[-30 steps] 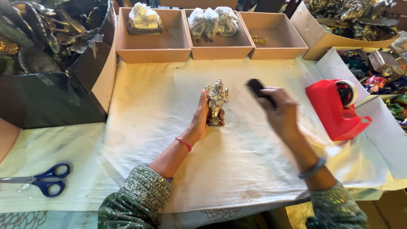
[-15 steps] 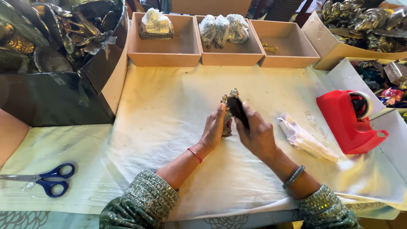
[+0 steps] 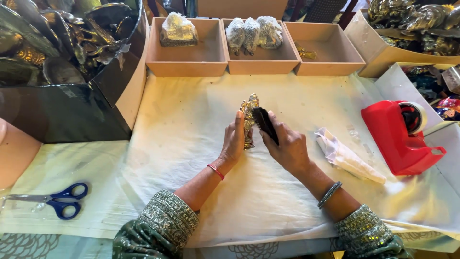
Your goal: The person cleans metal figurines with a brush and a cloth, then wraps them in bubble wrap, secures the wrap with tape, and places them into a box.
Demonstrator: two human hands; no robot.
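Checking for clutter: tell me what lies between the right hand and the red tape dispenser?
A crumpled white plastic bag on the cloth, head view.

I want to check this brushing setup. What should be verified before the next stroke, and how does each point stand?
1. Left hand steadies the brass figurine: ok.
2. Right hand grips the dark brush: ok.
3. Brush lies against the figurine: ok.
4. Figurine base flat on the white cloth: cannot tell.
5. Folded paper and red tape dispenser lie apart from both hands: ok.

Blue scissors [image 3: 60, 201], red tape dispenser [image 3: 400, 139], three wooden trays [image 3: 187, 67].
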